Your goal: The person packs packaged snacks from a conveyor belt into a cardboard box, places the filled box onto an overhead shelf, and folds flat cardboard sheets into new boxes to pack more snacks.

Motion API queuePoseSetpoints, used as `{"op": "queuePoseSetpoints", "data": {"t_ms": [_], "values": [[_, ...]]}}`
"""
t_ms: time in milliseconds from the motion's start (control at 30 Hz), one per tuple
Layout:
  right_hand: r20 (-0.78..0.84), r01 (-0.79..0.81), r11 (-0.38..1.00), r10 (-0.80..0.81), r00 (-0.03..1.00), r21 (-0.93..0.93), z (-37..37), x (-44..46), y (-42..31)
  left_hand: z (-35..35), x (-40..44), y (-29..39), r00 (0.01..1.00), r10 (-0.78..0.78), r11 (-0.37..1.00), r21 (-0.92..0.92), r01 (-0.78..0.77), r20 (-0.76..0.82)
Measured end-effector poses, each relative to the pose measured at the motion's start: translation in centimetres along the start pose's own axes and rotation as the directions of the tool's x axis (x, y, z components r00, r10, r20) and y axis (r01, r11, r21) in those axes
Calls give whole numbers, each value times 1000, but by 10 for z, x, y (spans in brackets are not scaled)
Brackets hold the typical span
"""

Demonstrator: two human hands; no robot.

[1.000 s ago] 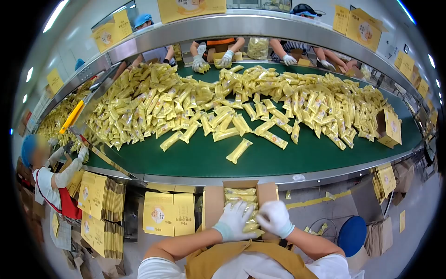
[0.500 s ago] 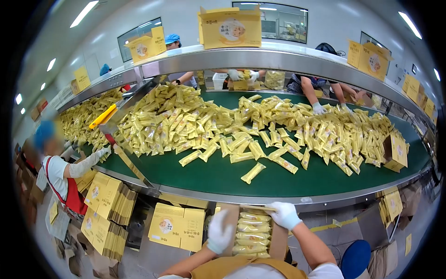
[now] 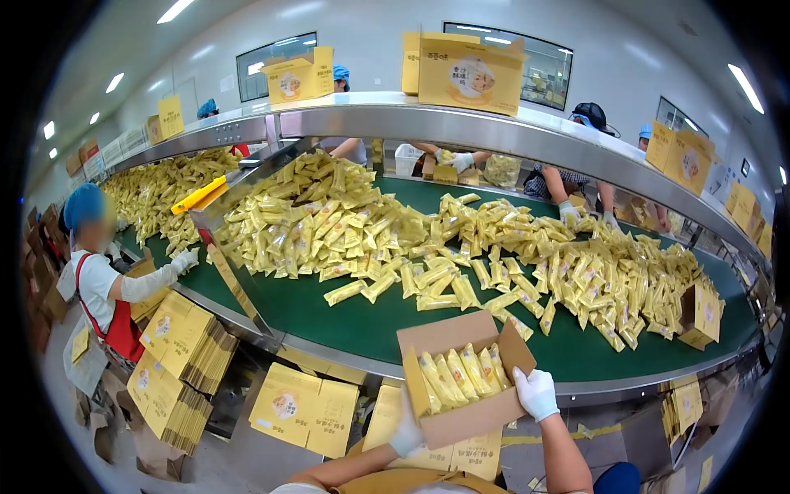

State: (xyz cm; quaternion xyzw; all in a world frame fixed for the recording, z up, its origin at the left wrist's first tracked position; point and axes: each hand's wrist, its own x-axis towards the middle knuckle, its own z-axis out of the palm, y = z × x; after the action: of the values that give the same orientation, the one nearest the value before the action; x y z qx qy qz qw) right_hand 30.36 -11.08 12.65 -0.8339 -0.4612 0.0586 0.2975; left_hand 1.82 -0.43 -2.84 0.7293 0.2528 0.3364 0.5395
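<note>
An open carton [image 3: 469,420] with its flaps up is tilted at the near edge of the green belt [image 3: 329,328]. Several yellow wrapped packets [image 3: 462,375] lie side by side in it. My right hand [image 3: 536,393], in a white glove, grips the carton's right side. At the carton's left side is my left hand [image 3: 406,430], gloved too and blurred, its fingers partly hidden behind the cardboard. Beyond the carton, a large heap of the same packets [image 3: 313,218] covers much of the belt.
Flattened yellow cartons [image 3: 303,405] lie below the belt's near edge, with stacks [image 3: 185,337] farther left. A co-worker in a red apron [image 3: 123,325] stands at the left. An upright carton [image 3: 700,314] rests on the belt's right end. A metal shelf [image 3: 395,123] spans above.
The filled carton has risen from below the belt to its near edge and tilted. My right hand has moved from its top to its right side. The view has shifted.
</note>
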Motion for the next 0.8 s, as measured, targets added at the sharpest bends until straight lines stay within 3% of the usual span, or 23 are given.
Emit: {"op": "queuePoseSetpoints", "data": {"t_ms": [33, 67, 133, 167, 200, 233, 267, 300, 333, 433, 467, 500, 567, 600, 667, 700, 767, 800], "values": [[24, 20, 998, -22, 999, 53, -5, 7, -6, -5, 19, -17, 997, 42, 997, -70, -46, -60], [-63, 143, 954, -131, 989, 264, -13, 10, -27, -17, 37, -20, 992, 52, 994, -92, -63, -118], [-92, 294, 861, -282, 955, 415, -38, 48, -67, -62, 90, 7, 969, 85, 991, -82, -107, -234], [-25, 316, 822, -347, 938, 474, -39, 78, -60, -90, 119, 29, 949, 126, 988, -52, -147, -290], [-81, 250, 613, -289, 954, 749, -35, 100, -84, -120, 147, 55, 921, 185, 980, -9, -200, -342], [-107, 221, 396, -291, 951, 891, -40, 120, -111, -150, 176, 85, 886, 251, 966, 39, -257, -390], [-133, 211, 278, -275, 952, 937, -53, 144, -148, -182, 206, 120, 841, 328, 943, 93, -320, -431], [-87, 178, 256, -331, 940, 950, -81, 159, -200, -208, 234, 153, 796, 395, 917, 144, -372, -459], [-200, 282, 141, -422, 884, 949, -75, 204, -217, -236, 264, 189, 737, 476, 877, 203, -435, -479], [-308, 509, 136, -656, 689, 850, -108, 275, -296, -298, 340, 275, 619, 618, 781, 286, -555, -485], [-413, 597, 112, -621, 666, 794, -110, 284, -323, -311, 362, 296, 607, 636, 763, 272, -586, -477], [-512, 677, 96, -581, 633, 730, -107, 296, -342, -318, 380, 314, 638, 588, 768, 97, -633, -498], [-607, 782, 295, -503, 615, 548, -100, 348, -360, -339, 420, 327, 694, 561, 795, 60, -603, -451], [-595, 777, 408, -500, 629, 480, -97, 369, -364, -334, 431, 333, 715, 517, 813, 7, -583, -471], [-558, 725, 611, -497, 664, 318, -87, 399, -367, -337, 455, 326, 710, 506, 847, 124, -517, -490], [-567, 735, 652, -539, 623, 187, -78, 409, -364, -338, 467, 319, 682, 516, 845, 182, -502, -518], [-551, 721, 688, -633, 544, -79, -57, 423, -351, -349, 487, 314, 736, 360, 933, 196, -303, -573], [-508, 705, 685, -680, 528, -184, -56, 421, -348, -353, 501, 309, 722, 348, 934, 289, -211, -598]]}}
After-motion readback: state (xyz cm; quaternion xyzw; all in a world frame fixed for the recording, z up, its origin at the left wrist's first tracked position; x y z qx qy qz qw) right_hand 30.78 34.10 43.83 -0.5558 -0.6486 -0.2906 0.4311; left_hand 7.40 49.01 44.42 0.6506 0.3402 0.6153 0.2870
